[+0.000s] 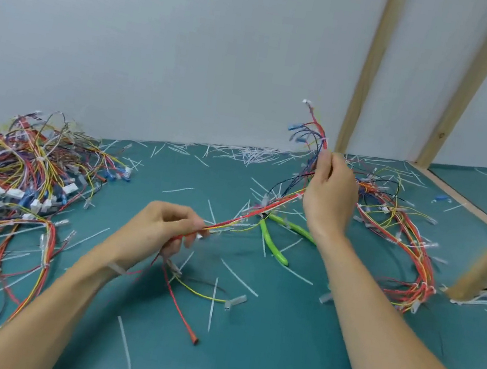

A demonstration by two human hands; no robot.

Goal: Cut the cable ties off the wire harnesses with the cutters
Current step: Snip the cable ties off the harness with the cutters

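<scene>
Above green table [286, 366], 2 bare hands stretch 1 wire harness [258, 210] taut between them. Left hand [161, 232] pinches lower end, fingers curled round red and yellow wires; loose ends dangle below. Right hand [330, 191] grips upper end, fingers closed round bundle, blue connectors fanning above. Green-handled cutters [275, 237] lie untouched on table (just under harness, between hands). Harness pile [14, 173] at left, second heap [403, 235] at right. Cut white cable ties [124, 344] litter surface.
</scene>
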